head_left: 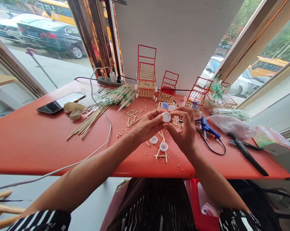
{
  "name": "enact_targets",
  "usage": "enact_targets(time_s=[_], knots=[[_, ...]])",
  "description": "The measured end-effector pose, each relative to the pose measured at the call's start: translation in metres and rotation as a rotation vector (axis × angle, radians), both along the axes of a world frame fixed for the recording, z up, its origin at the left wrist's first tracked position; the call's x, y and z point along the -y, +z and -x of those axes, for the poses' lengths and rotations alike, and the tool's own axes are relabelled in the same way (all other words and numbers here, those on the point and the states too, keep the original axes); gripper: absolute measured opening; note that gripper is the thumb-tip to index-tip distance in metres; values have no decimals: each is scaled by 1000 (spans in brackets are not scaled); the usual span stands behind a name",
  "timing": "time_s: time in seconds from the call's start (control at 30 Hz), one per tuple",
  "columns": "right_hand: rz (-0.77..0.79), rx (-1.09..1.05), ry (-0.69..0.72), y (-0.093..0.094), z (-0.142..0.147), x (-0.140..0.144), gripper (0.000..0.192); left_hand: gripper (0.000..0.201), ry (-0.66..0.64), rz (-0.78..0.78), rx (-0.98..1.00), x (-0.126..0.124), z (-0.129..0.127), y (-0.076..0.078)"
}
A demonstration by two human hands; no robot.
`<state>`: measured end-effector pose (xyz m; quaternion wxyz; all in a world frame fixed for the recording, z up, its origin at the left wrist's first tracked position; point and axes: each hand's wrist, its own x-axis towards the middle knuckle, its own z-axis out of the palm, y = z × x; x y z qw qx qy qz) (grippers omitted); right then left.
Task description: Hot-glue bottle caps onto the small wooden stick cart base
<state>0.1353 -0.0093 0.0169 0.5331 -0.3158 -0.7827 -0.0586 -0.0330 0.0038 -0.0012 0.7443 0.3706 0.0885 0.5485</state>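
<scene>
- Left hand (148,123) and right hand (183,128) meet above the middle of the red tabletop (27,141), fingertips facing each other.
- A white bottle cap (166,116) sits between them. Both grips are closed on it: left thumb and fingers pinch its left edge, right fingertips hold its right edge.
- Whether a stick is also held against the cap cannot be told; the fingers hide that area.
- Directly below the hands, two more white caps (154,140) (163,147) lie on the tabletop among short wooden sticks (162,153).
- A blue glue gun (206,127) lies just right of the right hand, its black cord looping beside it.
- Black pliers (247,154) lie further right.
- A bundle of long skewers (104,104) is spread at left, near a dark phone (60,102).
- Red-framed stick carts (146,72) stand along the far edge.
</scene>
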Motion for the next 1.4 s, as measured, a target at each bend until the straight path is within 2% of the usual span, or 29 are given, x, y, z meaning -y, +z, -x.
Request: enact_targets(time_s=[0.1, 0.23, 0.53, 0.73, 0.93, 1.1, 1.2, 1.27, 1.4], knots=[[5, 16, 42, 1, 0, 2, 21, 42, -13, 3, -4, -1, 1, -1], [8, 29, 70, 2, 3, 4, 22, 42, -34, -21, -28, -4, 2, -4], [34, 27, 86, 1, 2, 3, 11, 42, -3, 1, -57, -3, 0, -4], [-3, -11, -12, 7, -1, 1, 10, 40, 33, 1, -17, -3, 1, 0], [-1, -41, -60, 9, -6, -1, 7, 27, 34, 48, -48, -3, 3, 4], [33, -124, -119, 13, -10, -3, 25, 37, 64, 27, -14, -6, 6, 4], [91, -188, -147, 21, -23, -7, 12, 31, 92, 58, -46, -8, 9, 4], [193, -123, -171, 28, -43, -10, 21, 27, 102, 83, -65, -8, 10, 5], [373, 95, -413, 32, -110, -17, 26, 26, 121, 103, -58, -7, 9, 8]])
